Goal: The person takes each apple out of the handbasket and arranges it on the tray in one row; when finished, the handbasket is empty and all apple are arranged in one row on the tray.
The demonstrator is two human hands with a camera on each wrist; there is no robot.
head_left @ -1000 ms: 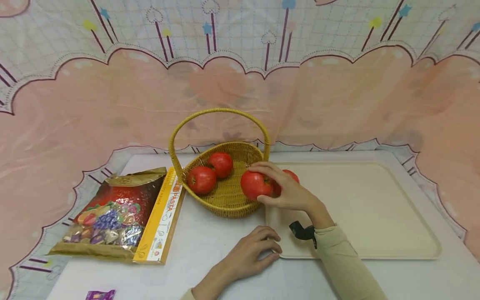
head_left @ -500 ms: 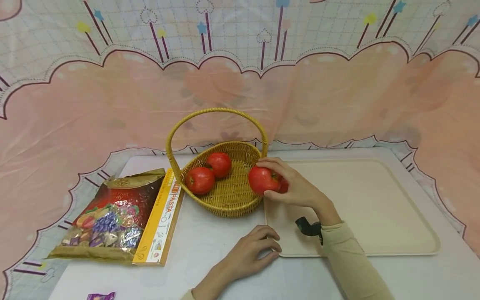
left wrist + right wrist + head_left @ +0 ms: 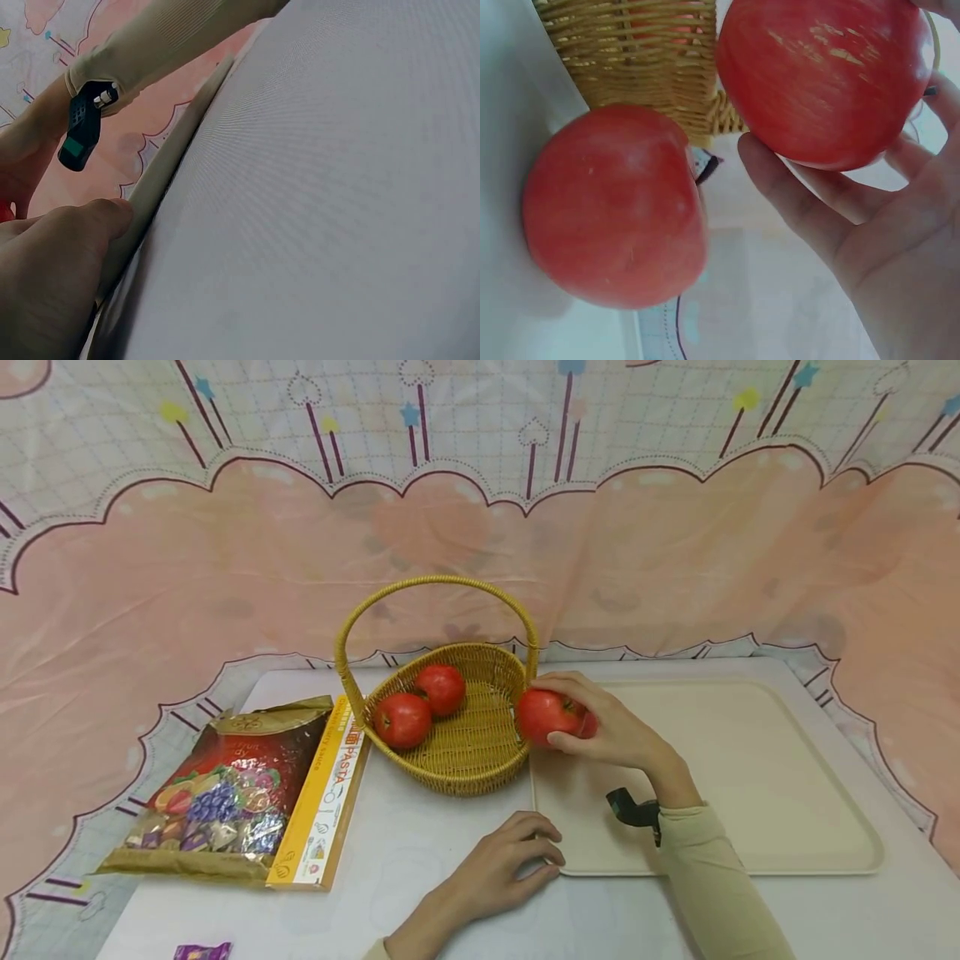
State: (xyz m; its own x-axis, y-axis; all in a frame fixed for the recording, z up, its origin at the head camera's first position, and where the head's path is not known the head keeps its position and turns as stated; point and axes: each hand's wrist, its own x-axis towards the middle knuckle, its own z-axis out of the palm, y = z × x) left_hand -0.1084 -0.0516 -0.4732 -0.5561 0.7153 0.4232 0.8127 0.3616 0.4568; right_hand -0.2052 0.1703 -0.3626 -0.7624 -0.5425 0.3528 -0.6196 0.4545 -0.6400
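Note:
My right hand (image 3: 622, 727) holds a red apple (image 3: 549, 717) between thumb and fingers, at the right rim of the wicker basket (image 3: 465, 777) and over the left part of the cream tray (image 3: 720, 777). Partly hidden behind that hand is another apple (image 3: 590, 725); the right wrist view shows this second apple (image 3: 615, 210) low on the tray, beside the held apple (image 3: 825, 82). Two apples (image 3: 402, 720) lie in the basket's left half. My left hand (image 3: 495, 868) rests at the tray's near left corner, its thumb (image 3: 112, 216) against the rim in the left wrist view.
Left of the basket lie a yellow and white pasta box (image 3: 318, 810) and a large candy bag (image 3: 225, 793). A small purple wrapped candy (image 3: 202, 952) is at the front edge of view. The basket's tall handle (image 3: 438, 580) arches over it.
My right hand has moved right with the held apple, from over the basket's right side to its rim and the tray. My left hand has stayed at the tray corner.

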